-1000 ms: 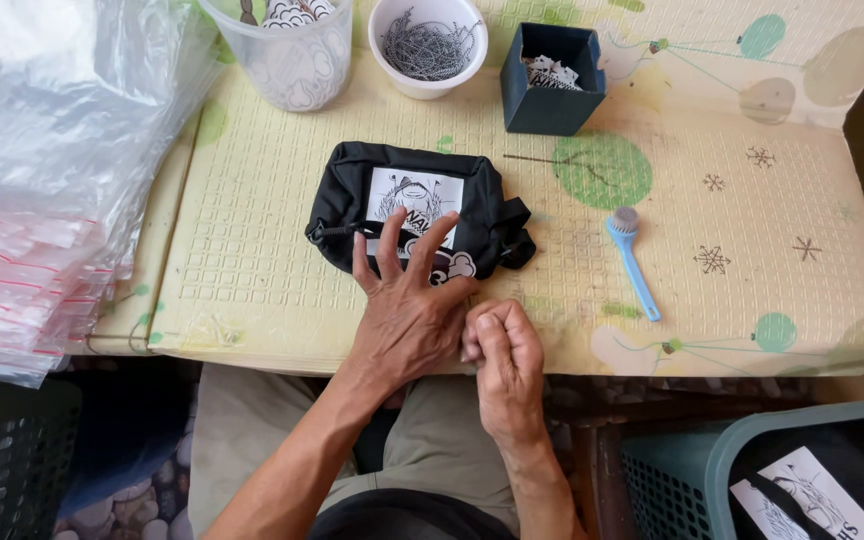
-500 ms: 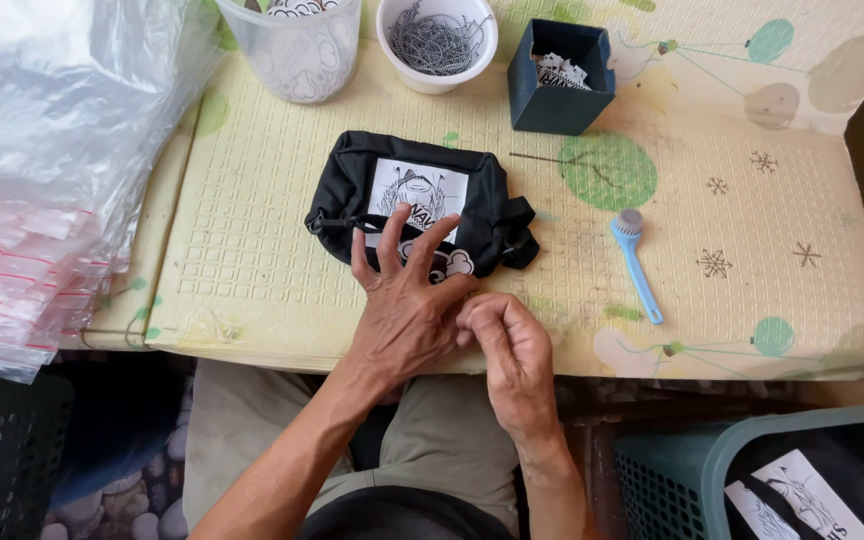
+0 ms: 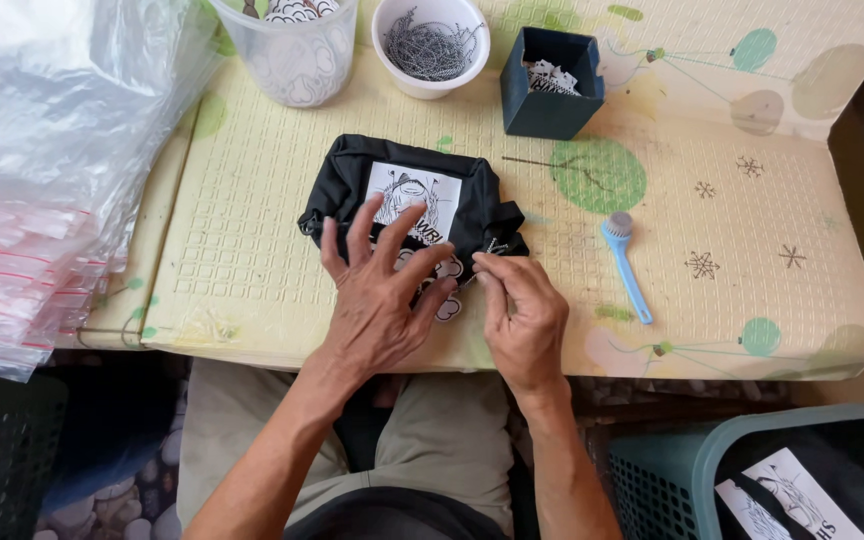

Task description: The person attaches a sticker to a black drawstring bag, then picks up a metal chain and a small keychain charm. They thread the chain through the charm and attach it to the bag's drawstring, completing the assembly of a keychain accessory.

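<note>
Left hand [image 3: 377, 300] lies spread, fingers fanned, pressing one black pouch [image 3: 407, 205] at table centre. Right hand [image 3: 522, 310], at its three o'clock, pinches something small, probably a metal pin, at the pouch's corner. At twelve o'clock: one clear cup [image 3: 292, 50], one white bowl [image 3: 432, 45], one dark box [image 3: 550, 82]. One blue brush [image 3: 624, 262] lies at three o'clock, bare mat beyond.

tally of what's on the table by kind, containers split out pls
Black pouch: 1
Clear plastic cup: 1
White cup of metal pins: 1
Dark blue box: 1
Blue brush: 1
Stack of clear zip bags: 1
Total: 6
</note>
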